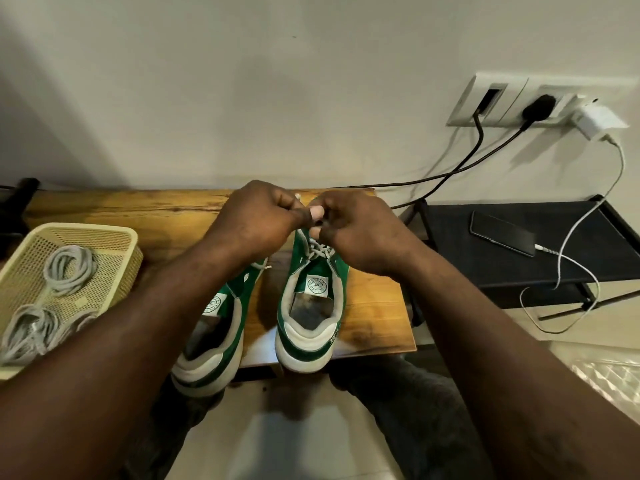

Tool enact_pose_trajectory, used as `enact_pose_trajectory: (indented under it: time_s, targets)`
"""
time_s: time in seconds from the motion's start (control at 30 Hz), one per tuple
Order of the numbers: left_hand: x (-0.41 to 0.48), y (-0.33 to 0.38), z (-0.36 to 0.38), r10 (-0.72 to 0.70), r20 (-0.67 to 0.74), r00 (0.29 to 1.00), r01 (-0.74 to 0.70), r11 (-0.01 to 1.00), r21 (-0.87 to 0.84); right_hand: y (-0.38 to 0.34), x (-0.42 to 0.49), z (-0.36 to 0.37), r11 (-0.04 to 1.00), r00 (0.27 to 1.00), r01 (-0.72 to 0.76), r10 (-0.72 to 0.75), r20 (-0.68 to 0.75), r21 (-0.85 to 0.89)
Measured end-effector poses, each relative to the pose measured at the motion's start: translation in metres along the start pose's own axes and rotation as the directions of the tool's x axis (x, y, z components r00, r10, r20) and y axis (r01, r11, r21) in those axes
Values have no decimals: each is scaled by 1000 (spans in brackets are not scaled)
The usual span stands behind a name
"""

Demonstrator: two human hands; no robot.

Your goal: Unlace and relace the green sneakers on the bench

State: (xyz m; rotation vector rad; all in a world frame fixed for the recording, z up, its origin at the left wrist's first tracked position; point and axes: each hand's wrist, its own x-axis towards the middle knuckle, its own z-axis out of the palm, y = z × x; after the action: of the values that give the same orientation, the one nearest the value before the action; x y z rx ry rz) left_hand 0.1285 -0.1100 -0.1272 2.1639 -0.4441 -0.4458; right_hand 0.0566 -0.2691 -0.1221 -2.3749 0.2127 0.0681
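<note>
Two green sneakers with white soles stand heel-toward-me on the wooden bench (374, 306). The right sneaker (313, 306) has white laces (320, 252) crossing above its tongue. Over its toe end, my left hand (256, 216) and my right hand (356, 230) meet, both with curled fingers pinching the lace ends between thumb and fingers. The left sneaker (214, 334) lies partly under my left forearm; a bit of its lace (261, 266) shows beside my wrist. The toes of both shoes are hidden by my hands.
A yellow perforated basket (114, 247) at the bench's left holds several coiled grey laces (69, 268). A black side table (519, 271) to the right carries a phone (502, 233) on a white charging cable. Wall sockets (502, 102) with black cords are above it.
</note>
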Motion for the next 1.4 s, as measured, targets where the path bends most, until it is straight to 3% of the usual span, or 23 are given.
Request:
enact_pose_trajectory:
  time_s: [0.13,0.27,0.37,0.47,0.57,0.7,0.8,0.93,1.07,1.23,1.4]
  targets:
    - [1,0,-5,-25,-60,998,27,999,30,6,3,-1,993,998,-58,57,16,100]
    - [-1,2,-1,-30,34,999,29,999,25,13,5,-3,998,999,28,-29,-27,-51]
    - [-2,3,1,-41,18,999,41,999,27,11,1,5,996,998,55,-56,14,72]
    - [-3,2,2,-84,-38,996,84,996,9,8,3,7,995,996,86,-87,8,43]
    - [-4,-3,-2,-81,-2,997,80,989,128,11,5,6,998,999,43,-42,34,-38]
    - [-12,-10,0,-65,267,962,-42,926,376,18,1,7,987,997,11,2,82,-160]
    - [-17,-16,11,-49,177,983,-36,894,447,20,0,9,991,996,-3,15,86,-134]
    - [-17,-23,8,-200,109,974,169,956,240,18,-2,11,987,994,19,-2,106,-160]
    - [-19,-25,4,-344,136,929,348,937,-4,14,-3,18,976,997,24,-6,79,-216]
    - [-13,-34,3,-387,180,904,412,902,-131,5,-8,33,920,999,48,-40,29,-390]
    - [-11,-38,4,-365,199,909,393,911,-124,3,-7,39,915,1000,9,-15,-11,-403]
